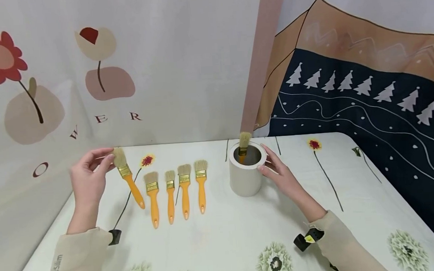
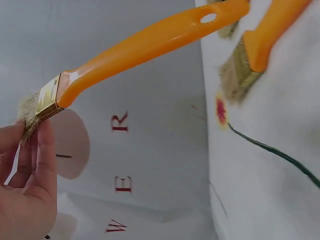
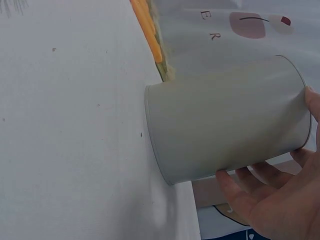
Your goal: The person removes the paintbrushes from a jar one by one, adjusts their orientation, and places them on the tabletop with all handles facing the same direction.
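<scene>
My left hand (image 1: 89,180) pinches a paintbrush (image 1: 133,185) by its pale bristles, between thumb and fingers. Its orange handle (image 2: 150,45) points away from the hand, held above the table. On the right, a light grey cylindrical pot (image 1: 245,181) stands upright. My right hand (image 1: 282,177) holds the pot at its right side, thumb near the rim and fingers along the wall (image 3: 225,120). One paintbrush (image 1: 244,141) stands in the pot with its bristles up; most of its handle is hidden inside.
Between the hands, several more paintbrushes (image 1: 184,191) of differing widths lie in a row, bristles toward the back. The white tablecloth (image 1: 216,243) has printed flowers. Behind the table hangs a printed cloth (image 1: 183,71), and a dark patterned cloth (image 1: 323,108) is at the right.
</scene>
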{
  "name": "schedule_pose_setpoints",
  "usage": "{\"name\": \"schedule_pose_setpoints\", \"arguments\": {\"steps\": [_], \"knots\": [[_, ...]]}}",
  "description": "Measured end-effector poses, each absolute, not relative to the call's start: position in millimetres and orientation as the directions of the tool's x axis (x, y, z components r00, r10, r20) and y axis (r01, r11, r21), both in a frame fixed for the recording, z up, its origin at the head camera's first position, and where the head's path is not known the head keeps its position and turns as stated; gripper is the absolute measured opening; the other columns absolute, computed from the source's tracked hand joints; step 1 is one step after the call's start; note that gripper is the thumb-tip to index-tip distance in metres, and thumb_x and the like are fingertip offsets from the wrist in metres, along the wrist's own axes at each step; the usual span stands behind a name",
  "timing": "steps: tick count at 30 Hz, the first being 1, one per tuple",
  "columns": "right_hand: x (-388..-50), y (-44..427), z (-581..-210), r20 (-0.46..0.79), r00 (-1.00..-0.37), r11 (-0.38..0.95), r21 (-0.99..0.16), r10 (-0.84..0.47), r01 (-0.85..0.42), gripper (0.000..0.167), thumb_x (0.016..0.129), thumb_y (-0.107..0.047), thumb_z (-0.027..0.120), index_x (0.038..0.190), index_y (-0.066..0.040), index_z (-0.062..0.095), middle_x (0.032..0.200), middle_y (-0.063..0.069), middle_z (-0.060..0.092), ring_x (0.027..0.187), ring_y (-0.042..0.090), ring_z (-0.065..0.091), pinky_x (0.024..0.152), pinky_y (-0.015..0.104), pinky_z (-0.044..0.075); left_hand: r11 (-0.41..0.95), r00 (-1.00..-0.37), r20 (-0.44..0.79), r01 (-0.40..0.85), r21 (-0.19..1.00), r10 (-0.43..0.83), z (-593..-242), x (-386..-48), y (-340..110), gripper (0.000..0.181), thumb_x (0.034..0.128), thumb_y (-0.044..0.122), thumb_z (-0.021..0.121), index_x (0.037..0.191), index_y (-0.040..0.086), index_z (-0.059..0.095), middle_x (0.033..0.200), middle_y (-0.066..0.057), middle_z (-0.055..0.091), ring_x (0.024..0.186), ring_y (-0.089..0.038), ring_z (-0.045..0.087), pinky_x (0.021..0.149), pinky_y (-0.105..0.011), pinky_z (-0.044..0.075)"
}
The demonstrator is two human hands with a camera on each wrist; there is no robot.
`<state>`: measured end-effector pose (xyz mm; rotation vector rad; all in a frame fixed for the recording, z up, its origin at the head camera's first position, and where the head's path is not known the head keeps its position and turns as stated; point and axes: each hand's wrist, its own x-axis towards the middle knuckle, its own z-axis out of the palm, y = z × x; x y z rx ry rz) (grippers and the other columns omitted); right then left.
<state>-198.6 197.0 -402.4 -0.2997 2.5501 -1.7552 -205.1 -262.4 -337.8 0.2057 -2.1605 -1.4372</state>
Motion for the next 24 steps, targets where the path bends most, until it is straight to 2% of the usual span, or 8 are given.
{"name": "schedule_pose_setpoints", "arguments": {"steps": [7, 10, 12, 17, 19, 24], "knots": [[-200, 197, -402, 0.092, -0.980, 0.340, -0.929, -0.177, -0.149, 0.070, 0.102, -0.033, 0.056, 0.160, -0.032, 0.017, 0.165, 0.009, 0.024, 0.148, 0.038, 0.034, 0.120, 0.055, 0.034, 0.482, -0.912, 0.219, 0.027, 0.876, -0.347, -359, -215, -278, 0.033, 0.0986, 0.021, 0.062, 0.126, 0.002, 0.064, 0.098, 0.027, 0.055, 0.086, 0.015, 0.059, 0.074, -0.005, 0.055], [-199, 197, -402, 0.094, -0.979, 0.338, -0.929, -0.179, -0.151, 0.070, 0.102, -0.032, 0.056, 0.160, -0.031, 0.017, 0.165, 0.009, 0.024, 0.148, 0.038, 0.034, 0.120, 0.055, 0.034, 0.496, -0.931, 0.175, -0.008, 0.869, -0.321, -368, -219, -284, 0.035, 0.0996, 0.022, 0.061, 0.128, 0.000, 0.061, 0.098, 0.024, 0.055, 0.085, 0.015, 0.057, 0.073, -0.006, 0.056], [-199, 197, -401, 0.092, -0.979, 0.340, -0.929, -0.179, -0.149, 0.069, 0.102, -0.032, 0.056, 0.160, -0.032, 0.017, 0.165, 0.009, 0.024, 0.148, 0.038, 0.035, 0.120, 0.055, 0.034, 0.502, -0.941, 0.142, -0.034, 0.864, -0.307, -374, -221, -286, 0.036, 0.1001, 0.022, 0.060, 0.129, 0.000, 0.061, 0.101, 0.020, 0.056, 0.084, 0.015, 0.056, 0.072, -0.006, 0.056], [-198, 197, -401, 0.086, -0.980, 0.344, -0.928, -0.178, -0.144, 0.070, 0.102, -0.033, 0.055, 0.160, -0.032, 0.016, 0.165, 0.010, 0.025, 0.147, 0.038, 0.035, 0.120, 0.056, 0.033, 0.496, -0.962, 0.061, -0.082, 0.864, -0.267, -394, -231, -296, 0.038, 0.0996, 0.025, 0.062, 0.128, 0.000, 0.061, 0.115, -0.005, 0.064, 0.081, 0.008, 0.059, 0.070, -0.011, 0.058], [-198, 197, -401, 0.090, -0.980, 0.346, -0.927, -0.179, -0.148, 0.070, 0.103, -0.032, 0.055, 0.160, -0.031, 0.016, 0.165, 0.011, 0.025, 0.147, 0.039, 0.035, 0.120, 0.055, 0.034, 0.496, -0.969, 0.037, -0.092, 0.864, -0.244, -404, -237, -303, 0.041, 0.0986, 0.031, 0.063, 0.127, 0.001, 0.062, 0.117, -0.009, 0.063, 0.083, 0.006, 0.060, 0.071, -0.014, 0.059], [-199, 197, -403, 0.098, -0.979, 0.351, -0.923, -0.179, -0.157, 0.069, 0.103, -0.031, 0.055, 0.160, -0.030, 0.016, 0.165, 0.011, 0.026, 0.147, 0.039, 0.035, 0.118, 0.055, 0.037, 0.508, -0.974, -0.026, -0.139, 0.850, -0.223, -429, -252, -319, 0.048, 0.0956, 0.042, 0.065, 0.128, 0.008, 0.062, 0.109, 0.005, 0.061, 0.084, 0.007, 0.060, 0.069, -0.013, 0.059]]}}
